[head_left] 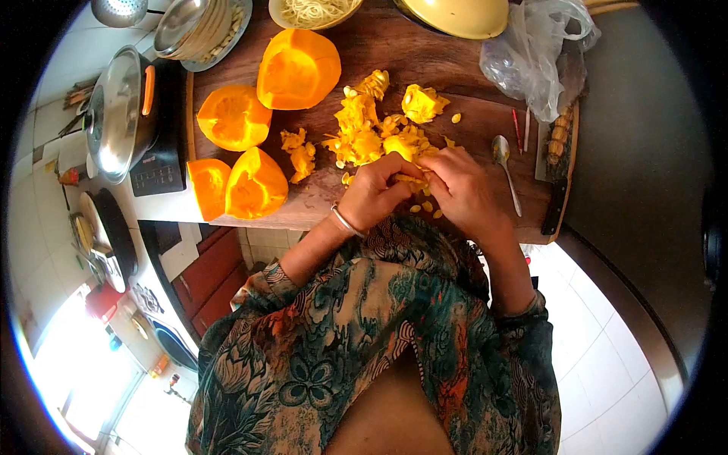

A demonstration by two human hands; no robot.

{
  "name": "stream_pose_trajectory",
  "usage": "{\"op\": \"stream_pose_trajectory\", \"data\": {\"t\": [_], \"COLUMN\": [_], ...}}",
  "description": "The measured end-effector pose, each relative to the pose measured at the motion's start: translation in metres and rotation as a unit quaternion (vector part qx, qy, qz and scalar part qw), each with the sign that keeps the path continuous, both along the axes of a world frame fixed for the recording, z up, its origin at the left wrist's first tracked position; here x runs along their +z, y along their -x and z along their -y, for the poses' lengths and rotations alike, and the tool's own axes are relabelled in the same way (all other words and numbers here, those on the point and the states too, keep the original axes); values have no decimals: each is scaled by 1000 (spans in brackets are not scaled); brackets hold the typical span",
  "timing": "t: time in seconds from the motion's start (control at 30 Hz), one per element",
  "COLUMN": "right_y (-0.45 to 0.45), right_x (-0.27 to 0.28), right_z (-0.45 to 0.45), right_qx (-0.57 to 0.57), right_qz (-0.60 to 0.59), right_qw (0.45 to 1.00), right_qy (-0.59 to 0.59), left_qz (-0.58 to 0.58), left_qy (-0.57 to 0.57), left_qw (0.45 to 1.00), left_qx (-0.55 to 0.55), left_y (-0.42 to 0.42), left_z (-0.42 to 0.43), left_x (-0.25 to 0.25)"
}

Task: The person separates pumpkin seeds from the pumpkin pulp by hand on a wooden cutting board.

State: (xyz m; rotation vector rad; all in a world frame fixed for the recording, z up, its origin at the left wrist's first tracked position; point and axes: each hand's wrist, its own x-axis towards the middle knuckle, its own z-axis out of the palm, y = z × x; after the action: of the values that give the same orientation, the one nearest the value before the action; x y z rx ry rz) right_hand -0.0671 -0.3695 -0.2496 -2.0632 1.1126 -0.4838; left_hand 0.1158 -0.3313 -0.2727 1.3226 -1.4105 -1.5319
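Above board [462, 72] | left fingers [393, 164], right fingers [440, 163] pinching pulp [412, 181] | seedy heap [356, 140] ahead, spoon [501, 152] rightward

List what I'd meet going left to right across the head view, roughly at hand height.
Lidded pot → nearest cut pumpkin → small clump of pulp → left hand → right hand → spoon → black handle.
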Motion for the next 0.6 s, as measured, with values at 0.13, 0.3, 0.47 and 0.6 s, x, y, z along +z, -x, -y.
{"op": "stream_pose_trajectory", "data": {"t": [0.13,0.3,0.47,0.6], "right_y": [-5,-8,-10,-6], "right_x": [-1,-2,-12,-3], "right_z": [-1,-6,-13,-8], "right_qx": [-26,-71,-110,-157], "right_qz": [68,130,187,192], "right_qw": [997,985,965,964], "right_qy": [-13,-86,-145,-97], "left_qz": [-7,-48,-95,-118], "left_qy": [-28,-85,-151,-223], "left_qw": [999,995,984,968], "left_qx": [30,36,22,11], "left_y": [-3,-5,-5,-7], "left_z": [0,3,3,6], "left_x": [-1,2,-3,-6]}}
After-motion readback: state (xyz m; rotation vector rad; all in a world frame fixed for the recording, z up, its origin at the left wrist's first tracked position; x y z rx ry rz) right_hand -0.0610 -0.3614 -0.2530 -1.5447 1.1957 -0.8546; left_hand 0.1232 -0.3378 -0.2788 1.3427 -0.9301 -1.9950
